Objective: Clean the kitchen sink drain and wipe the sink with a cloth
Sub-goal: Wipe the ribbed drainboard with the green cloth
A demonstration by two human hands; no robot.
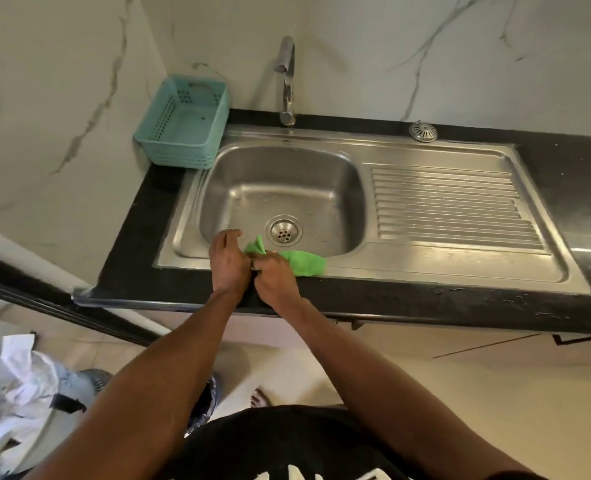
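Note:
A steel sink (pixel 287 174) is set into a black counter, with its round drain (pixel 284 229) open near the front of the basin. A green cloth (pixel 306 263) lies over the sink's front rim. My left hand (pixel 228 259) and my right hand (pixel 275 277) meet at the cloth's left end, both gripping it there. One corner of the cloth sticks up between them toward the drain. A metal strainer cap (pixel 423 132) rests on the counter behind the ribbed drainboard (pixel 453 206).
A tap (pixel 287 77) stands behind the basin. A teal plastic basket (pixel 183 121) sits at the back left corner of the black counter (pixel 564 174). On the floor at lower left is a bin with a white bag (pixel 20 393).

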